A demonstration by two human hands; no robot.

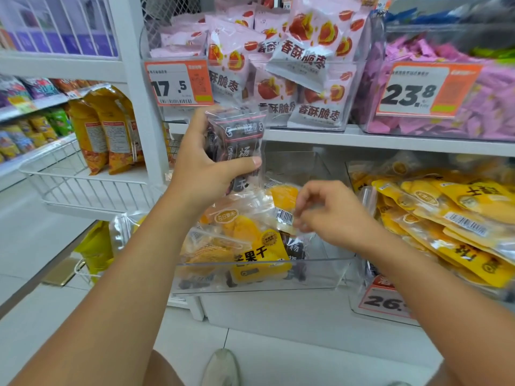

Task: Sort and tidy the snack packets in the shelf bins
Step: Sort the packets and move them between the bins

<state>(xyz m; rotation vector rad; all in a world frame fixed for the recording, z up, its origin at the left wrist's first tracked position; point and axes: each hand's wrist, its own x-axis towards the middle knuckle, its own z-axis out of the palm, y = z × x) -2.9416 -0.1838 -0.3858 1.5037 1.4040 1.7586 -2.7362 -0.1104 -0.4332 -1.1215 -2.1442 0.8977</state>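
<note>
Clear bin [328, 271], 6 o'clock of frame centre: mixed yellow mango packets [259, 254] and dark packets.
Left hand [206, 174], 10 o'clock of the bin: fingers and thumb wrapped round one dark packet [239, 140], held upright above the bin.
Right hand [331, 215], 12 o'clock over the bin: fingers curled, blurred; grip cannot be told.
Handling, judged: light, crinkly, slippery film; pinch at sealed edge.

Bright even light; glare on clear bin [259, 264]; right hand [331, 215] motion-blurred; edges warped.
</note>
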